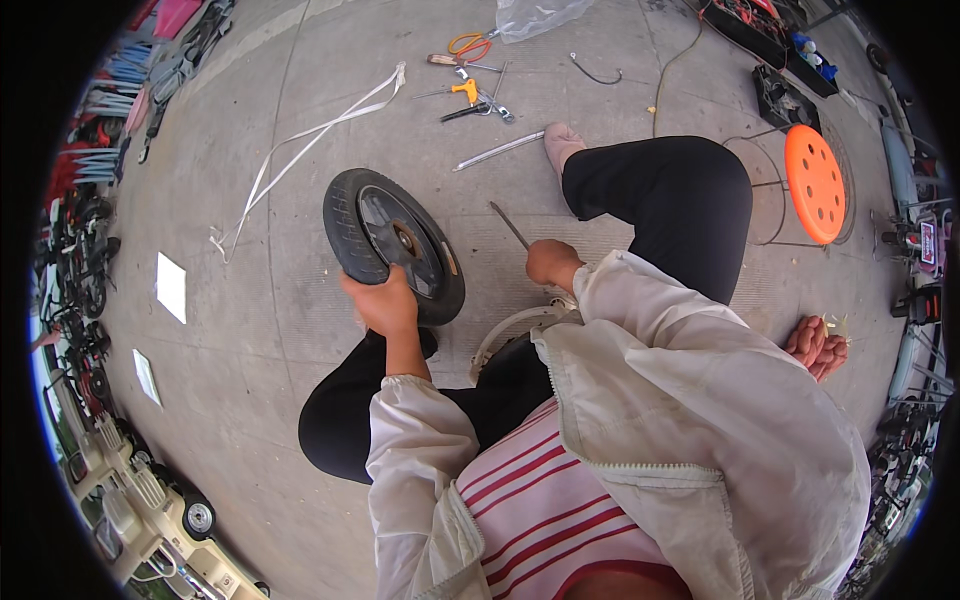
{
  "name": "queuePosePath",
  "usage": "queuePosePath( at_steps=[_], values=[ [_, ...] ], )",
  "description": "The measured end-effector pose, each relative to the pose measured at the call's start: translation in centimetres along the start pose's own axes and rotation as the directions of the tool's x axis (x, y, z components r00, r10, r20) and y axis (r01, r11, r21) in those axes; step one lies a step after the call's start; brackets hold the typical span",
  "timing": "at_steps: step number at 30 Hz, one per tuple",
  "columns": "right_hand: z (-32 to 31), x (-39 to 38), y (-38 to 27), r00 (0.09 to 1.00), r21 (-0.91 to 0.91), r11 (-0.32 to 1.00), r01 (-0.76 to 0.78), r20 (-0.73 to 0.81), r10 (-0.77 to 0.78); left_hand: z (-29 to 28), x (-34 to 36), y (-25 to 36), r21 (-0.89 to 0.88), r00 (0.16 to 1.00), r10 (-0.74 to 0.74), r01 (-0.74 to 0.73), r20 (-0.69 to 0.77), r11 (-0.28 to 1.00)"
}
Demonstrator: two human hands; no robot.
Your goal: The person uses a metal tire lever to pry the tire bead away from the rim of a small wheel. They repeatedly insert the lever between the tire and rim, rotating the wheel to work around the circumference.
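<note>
A small wheel with a black tire (349, 232) and a dark hub (404, 238) stands tilted on the concrete floor in front of me. My left hand (385, 303) is closed on the near edge of the tire, the thumb toward the rim. To the right of the wheel and apart from it, my right hand (553, 264) is wrapped round a slim metal bar (509, 225), which points forward and left. Its lower end is hidden in the fist. Below the right hand, a pale curved piece (508, 332) shows between my legs.
Ahead lie a yellow-handled tool (466, 90), orange-handled scissors (470, 45), a metal rod (500, 150), a cable (597, 73) and a white strap (300, 140). An orange stool (814, 184) stands right. White sheets (171, 288) lie left. Parked vehicles line both sides.
</note>
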State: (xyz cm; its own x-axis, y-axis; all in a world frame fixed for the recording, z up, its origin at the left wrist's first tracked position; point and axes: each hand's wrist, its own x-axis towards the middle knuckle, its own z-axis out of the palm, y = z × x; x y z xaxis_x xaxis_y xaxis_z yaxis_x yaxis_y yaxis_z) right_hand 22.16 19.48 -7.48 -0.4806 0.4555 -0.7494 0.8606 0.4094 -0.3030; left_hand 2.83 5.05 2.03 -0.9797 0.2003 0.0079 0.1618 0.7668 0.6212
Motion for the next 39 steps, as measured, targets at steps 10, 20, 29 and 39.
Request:
queuePosePath(
  at_steps=[10,20,29,39],
  values=[
    [0.4,0.4,-0.3,1.0,0.033,0.999,-0.009,-0.026,0.01,-0.3,-0.2,0.4,-0.021,1.0,-0.01,0.01,0.019,1.0],
    [0.8,1.4,-0.6,0.979,0.207,0.971,0.118,-0.189,-0.079,-0.2,-0.3,0.4,-0.052,1.0,0.0,0.002,0.03,0.999],
    [-6.1,-4.9,-6.3,0.573,0.308,0.549,0.777,-0.706,-0.416,-0.9,0.5,-0.5,-0.005,0.995,0.043,-0.043,0.087,0.999],
    [-7.3,-7.1,-6.4,0.495,0.293,0.484,0.825,-0.788,-0.366,-0.4,-0.4,-1.9,-0.013,0.977,0.211,-0.21,0.03,0.978]
  ],
)
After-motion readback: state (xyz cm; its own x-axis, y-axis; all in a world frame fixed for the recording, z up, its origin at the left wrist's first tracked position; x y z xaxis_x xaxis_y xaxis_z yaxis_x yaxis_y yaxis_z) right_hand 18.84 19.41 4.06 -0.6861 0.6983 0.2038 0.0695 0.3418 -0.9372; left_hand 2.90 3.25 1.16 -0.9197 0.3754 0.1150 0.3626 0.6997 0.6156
